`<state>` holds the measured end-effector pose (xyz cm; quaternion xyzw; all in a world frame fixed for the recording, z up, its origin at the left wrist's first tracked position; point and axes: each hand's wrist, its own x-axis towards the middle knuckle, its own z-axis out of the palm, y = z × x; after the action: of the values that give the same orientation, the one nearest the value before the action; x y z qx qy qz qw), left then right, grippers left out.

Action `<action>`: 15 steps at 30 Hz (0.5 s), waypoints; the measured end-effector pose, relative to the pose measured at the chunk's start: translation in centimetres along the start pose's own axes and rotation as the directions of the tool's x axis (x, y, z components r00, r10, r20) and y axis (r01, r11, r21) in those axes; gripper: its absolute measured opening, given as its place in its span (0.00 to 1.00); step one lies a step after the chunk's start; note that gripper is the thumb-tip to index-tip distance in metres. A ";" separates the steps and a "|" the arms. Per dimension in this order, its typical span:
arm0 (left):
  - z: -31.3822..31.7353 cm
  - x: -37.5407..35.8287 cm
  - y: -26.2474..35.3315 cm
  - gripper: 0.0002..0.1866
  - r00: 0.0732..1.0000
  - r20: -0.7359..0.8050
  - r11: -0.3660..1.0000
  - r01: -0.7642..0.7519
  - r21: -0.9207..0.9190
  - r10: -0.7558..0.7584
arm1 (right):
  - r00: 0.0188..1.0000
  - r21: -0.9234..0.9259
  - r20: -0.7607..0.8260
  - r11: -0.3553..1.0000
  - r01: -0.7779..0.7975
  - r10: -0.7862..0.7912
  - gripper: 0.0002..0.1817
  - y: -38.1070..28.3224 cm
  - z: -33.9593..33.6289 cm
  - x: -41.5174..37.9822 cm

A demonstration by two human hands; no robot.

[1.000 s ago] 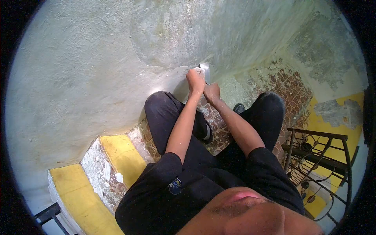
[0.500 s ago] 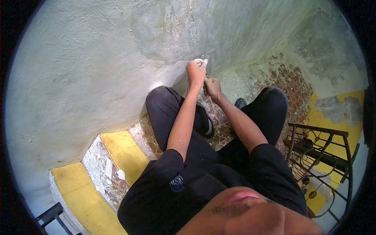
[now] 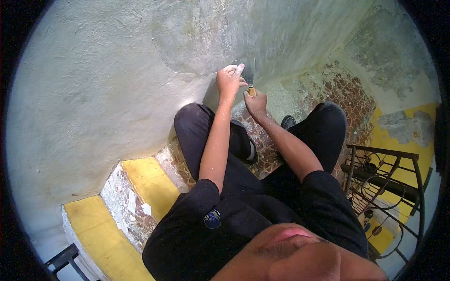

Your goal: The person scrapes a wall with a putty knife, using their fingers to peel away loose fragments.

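My right hand [image 3: 257,104] is wrapped round the yellowish handle of a scraper [image 3: 248,71], whose flat grey blade points up toward the wall. Just left of the blade, my left hand [image 3: 228,83] has its thumb raised and some fingers apart, partly curled. White residue marks its fingertips. Its fingers come near the blade and handle, but I cannot tell whether they touch. Behind both hands is the grey-green wall [image 3: 112,93], with rough, patchy plaster above them.
Yellow-edged steps [image 3: 101,234] descend at lower left. A dark metal railing [image 3: 384,154] stands at right. Worn patterned tiles [image 3: 349,100] cover the floor beyond my bent knees. Patchy yellow paint marks the right wall.
My hands have drawn slightly apart, the left moving a little left. The scraper's blade and handle now show clearly, and my left fingers have opened somewhat.
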<state>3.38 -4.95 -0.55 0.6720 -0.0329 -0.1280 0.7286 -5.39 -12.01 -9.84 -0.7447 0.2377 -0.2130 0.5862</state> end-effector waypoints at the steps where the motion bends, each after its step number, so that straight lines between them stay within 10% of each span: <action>1: 0.0 -0.1 0.0 0.17 1.000 0.001 1.000 -0.001 0.000 0.001 | 1.000 0.000 -0.001 1.000 0.001 -0.001 0.13 0.3 0.1 0.1; 15: -0.6 1.7 -5.3 0.12 0.984 -0.003 0.841 -0.150 0.520 0.177 | 0.765 0.267 0.429 0.742 -0.615 0.480 0.20 1.2 1.8 0.6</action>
<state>4.42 -5.06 -6.02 0.8410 -0.1049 -0.0349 0.5297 -3.97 -11.17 -11.36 -0.5313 0.2989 0.0573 0.7907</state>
